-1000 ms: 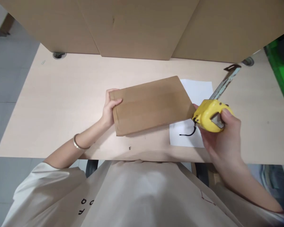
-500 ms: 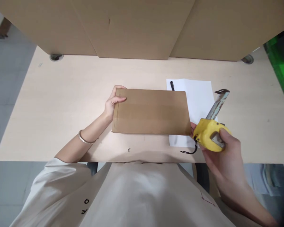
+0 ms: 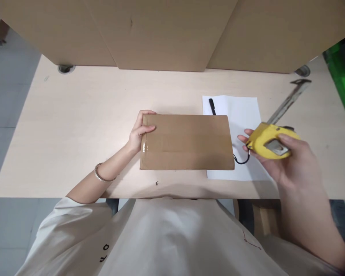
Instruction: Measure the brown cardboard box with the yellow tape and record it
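A flat brown cardboard box (image 3: 186, 142) is gripped at its left end by my left hand (image 3: 138, 130), with the thumb on the face toward me and the other fingers behind it. My right hand (image 3: 293, 161) holds a yellow tape measure (image 3: 271, 142), apart from the box on its right side. A short length of metal blade (image 3: 289, 100) sticks out of it toward the upper right, ending in a dark hook. From the case hangs a black wrist strap (image 3: 242, 161). Part of a white sheet of paper (image 3: 244, 111) and a black pen (image 3: 212, 106) is hidden behind the box.
The pale wooden table (image 3: 83, 103) spans the view. Large cardboard panels (image 3: 161, 34) stand along its far edge, between two round cable holes (image 3: 66, 69). A small dark mark (image 3: 156, 183) lies near the front edge. Something green (image 3: 340, 82) is beyond the table at right.
My right hand has moved the tape measure up and to the right, away from the box's right end. The box has shifted slightly down and right in my left hand's grip.
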`<state>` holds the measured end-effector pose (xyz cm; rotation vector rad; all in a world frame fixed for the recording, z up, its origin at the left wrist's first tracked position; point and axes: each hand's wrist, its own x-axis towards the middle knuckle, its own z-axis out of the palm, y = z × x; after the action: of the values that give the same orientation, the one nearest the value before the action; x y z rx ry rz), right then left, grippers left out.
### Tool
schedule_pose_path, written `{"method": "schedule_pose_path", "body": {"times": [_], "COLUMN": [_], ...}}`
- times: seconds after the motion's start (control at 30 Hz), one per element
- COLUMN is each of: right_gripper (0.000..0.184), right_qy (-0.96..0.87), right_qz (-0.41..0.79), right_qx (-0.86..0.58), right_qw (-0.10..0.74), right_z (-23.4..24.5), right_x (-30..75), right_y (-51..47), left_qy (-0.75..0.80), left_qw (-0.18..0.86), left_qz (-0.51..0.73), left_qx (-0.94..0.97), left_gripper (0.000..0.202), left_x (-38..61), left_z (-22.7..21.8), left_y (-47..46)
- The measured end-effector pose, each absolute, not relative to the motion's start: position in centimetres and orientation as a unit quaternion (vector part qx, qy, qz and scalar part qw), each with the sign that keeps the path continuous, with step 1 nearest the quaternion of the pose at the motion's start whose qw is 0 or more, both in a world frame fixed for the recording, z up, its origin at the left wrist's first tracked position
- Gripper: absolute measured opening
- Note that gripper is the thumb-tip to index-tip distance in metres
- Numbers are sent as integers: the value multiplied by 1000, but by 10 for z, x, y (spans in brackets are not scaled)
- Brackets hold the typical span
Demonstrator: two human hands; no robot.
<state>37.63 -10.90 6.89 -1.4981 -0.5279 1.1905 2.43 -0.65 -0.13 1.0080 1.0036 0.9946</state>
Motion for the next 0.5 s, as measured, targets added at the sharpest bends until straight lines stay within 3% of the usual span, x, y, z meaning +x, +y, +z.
{"method": "schedule_pose_path", "body": {"times": [0.17,0.23,0.33,0.43,0.5], "right_gripper": [43,43,42,47,50], "right_qy": [-319,-373,-500,-641,-681], "right_qz": [636,656,602,478,433], "right_qx": [-555,-545,-577,-597,-590], "right_qw": [432,366,234,73,18], "right_z": [95,104,117,124,128], "right_x": [379,367,339,307,287], "right_y": [-57,-39,-14,10,23], "left_qy": [434,431,431,418,411], "left_qw": [614,606,613,615,620], "left_qz": [482,502,508,523,526], "left_qx": [450,442,426,417,412], "left_gripper": [31,47,60,63,62], "left_x": [27,30,33,32,31], "left_z": [-3,-3,-2,-3,-3], "left_y": [-6,-5,-5,-4,-3]}}
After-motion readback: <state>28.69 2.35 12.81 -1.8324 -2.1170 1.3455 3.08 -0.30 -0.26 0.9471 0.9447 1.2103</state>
